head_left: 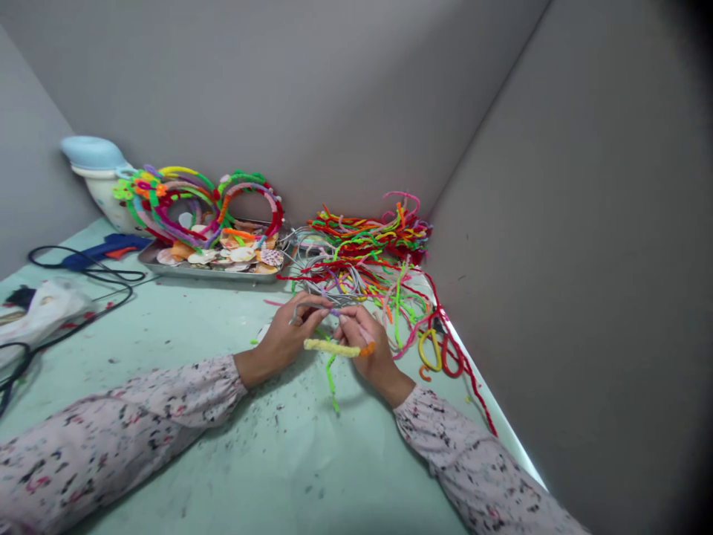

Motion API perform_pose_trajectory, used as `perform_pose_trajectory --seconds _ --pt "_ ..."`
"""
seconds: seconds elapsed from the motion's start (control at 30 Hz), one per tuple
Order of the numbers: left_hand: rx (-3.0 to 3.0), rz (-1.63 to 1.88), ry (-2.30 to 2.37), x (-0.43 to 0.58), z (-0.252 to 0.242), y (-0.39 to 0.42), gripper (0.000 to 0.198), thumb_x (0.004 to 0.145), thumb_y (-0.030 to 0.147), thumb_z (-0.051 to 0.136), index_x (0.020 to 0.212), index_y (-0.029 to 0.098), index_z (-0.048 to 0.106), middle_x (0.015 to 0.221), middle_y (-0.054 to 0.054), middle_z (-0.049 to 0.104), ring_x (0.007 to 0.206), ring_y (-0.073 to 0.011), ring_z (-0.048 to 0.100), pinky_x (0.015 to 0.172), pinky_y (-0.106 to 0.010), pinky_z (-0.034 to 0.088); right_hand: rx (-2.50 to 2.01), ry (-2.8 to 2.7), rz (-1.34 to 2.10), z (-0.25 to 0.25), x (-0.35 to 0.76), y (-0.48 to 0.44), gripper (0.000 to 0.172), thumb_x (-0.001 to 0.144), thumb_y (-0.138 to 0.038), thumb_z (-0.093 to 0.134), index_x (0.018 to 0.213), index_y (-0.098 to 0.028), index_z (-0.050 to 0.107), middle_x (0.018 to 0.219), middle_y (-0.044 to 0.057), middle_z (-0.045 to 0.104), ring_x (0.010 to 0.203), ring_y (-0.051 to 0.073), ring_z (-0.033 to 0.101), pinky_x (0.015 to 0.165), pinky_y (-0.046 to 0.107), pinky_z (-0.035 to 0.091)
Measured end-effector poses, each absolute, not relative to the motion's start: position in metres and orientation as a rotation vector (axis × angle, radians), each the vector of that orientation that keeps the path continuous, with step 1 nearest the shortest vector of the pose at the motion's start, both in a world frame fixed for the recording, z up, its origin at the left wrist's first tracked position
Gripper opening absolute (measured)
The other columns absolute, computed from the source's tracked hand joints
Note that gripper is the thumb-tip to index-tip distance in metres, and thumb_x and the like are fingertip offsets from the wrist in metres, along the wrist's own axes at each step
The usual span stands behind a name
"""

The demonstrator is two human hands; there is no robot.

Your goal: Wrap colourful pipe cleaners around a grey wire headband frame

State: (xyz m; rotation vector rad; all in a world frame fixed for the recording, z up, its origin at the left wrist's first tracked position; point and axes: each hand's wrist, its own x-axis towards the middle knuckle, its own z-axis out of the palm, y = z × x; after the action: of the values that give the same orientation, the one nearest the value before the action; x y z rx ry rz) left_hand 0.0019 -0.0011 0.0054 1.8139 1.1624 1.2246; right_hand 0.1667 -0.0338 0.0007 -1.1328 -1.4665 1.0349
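Together, the left hand (287,342) pinches a thin grey pipe cleaner (309,306) and the right hand (368,349) grips a yellow pipe cleaner (328,347) tipped orange, both above the pale green bench (167,334), near a tangled heap of pipe cleaners (362,256).

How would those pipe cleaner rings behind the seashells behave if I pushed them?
The pipe cleaner rings are probably light for their size, since they are thin fuzzy loops. They stand leaning together over the seashells on a metal tray, so a push would likely tip them. They look bendable, so they'd likely flex rather than snap.
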Motion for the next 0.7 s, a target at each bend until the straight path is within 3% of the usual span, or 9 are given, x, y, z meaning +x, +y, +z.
perform_pose_trajectory --seconds 0.13,0.7 --pt "1.904 1.243 1.160 0.000 0.001 0.004 0.018 0.086 0.033 0.058 0.092 0.021 0.069 0.092 -0.005 0.066 0.089 -0.0185 0.061 0.079 -0.030 0.049 -1.139 -1.549 0.940 -0.001 0.167 -0.036 0.021 0.094 -0.036 0.045 0.102 -0.022 0.057 0.073 -0.001 0.061 0.059 0.013 0.058 0.053 0.023 0.045" --pt "2.016 1.284 1.109 0.000 0.016 -0.006 0.018 0.090 0.028 0.054 0.095 0.017 0.068 0.088 -0.006 0.064 0.085 -0.0175 0.059 0.074 -0.029 0.047 -1.174 -1.758 0.526 -0.001 0.170 -0.037 0.021 0.094 -0.027 0.045 0.110 -0.021 0.057 0.076 0.000 0.067 0.068 0.015 0.065 0.064 0.026 0.049"
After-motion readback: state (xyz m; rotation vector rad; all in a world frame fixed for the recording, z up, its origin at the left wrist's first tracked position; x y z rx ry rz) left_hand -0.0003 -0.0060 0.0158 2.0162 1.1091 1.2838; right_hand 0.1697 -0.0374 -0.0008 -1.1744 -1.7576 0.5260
